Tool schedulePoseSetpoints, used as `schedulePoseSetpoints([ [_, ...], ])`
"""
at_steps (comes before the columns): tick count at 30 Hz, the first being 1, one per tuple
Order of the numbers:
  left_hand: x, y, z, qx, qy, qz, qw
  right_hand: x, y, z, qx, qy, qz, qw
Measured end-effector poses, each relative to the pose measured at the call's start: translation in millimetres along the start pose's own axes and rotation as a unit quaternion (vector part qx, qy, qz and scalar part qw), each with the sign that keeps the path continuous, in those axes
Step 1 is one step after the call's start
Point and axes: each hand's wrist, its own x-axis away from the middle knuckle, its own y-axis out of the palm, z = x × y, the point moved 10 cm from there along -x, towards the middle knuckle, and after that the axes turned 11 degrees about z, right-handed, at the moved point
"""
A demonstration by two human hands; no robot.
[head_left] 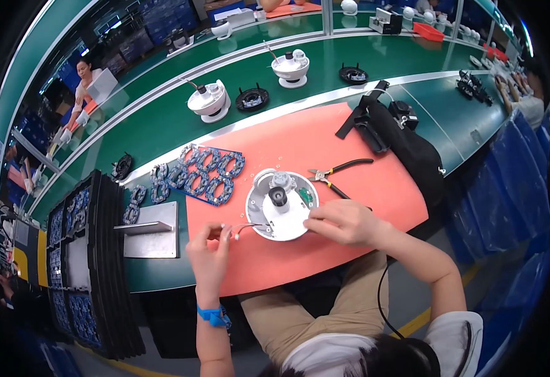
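Observation:
A round white camera base [281, 204] with a black lens in its middle lies on the orange mat [350, 157]. My right hand [344, 221] rests on the base's lower right rim and holds it. My left hand [209, 248] is to the left of the base, fingers pinched on a thin wire [245, 227] that runs from the base. A blue band sits on my left wrist [213, 315].
Black-handled pliers [335, 173] lie right of the base. Blue ring-shaped circuit boards [209, 171] lie at the mat's left edge, a metal block [149, 229] beside them, black trays [83, 251] at far left. A black bag [391, 129] sits at the back right. White camera housings [209, 100] stand on the green bench. Other people work nearby.

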Motion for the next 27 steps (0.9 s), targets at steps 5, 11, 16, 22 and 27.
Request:
schedulePoseSetpoints([
  [5, -7, 21, 9, -0.06, 0.051, -0.038, 0.996, -25, -22, 34, -0.059, 0.087, 0.096, 0.99],
  [11, -4, 81, 72, -0.174, 0.342, -0.114, 0.916, -116, 13, 103, -0.042, 0.023, 0.179, 0.983],
  [16, -3, 138, 99, -0.194, 0.427, -0.123, 0.874, -193, 125, 134, -0.019, -0.055, 0.151, 0.987],
  [22, 1, 158, 72, -0.151, 0.421, -0.101, 0.889, -217, 254, 165, -0.014, 0.027, 0.044, 0.999],
  [27, -18, 153, 58, -0.146, 0.376, -0.139, 0.905, -210, 260, 179, -0.057, 0.038, 0.045, 0.997],
])
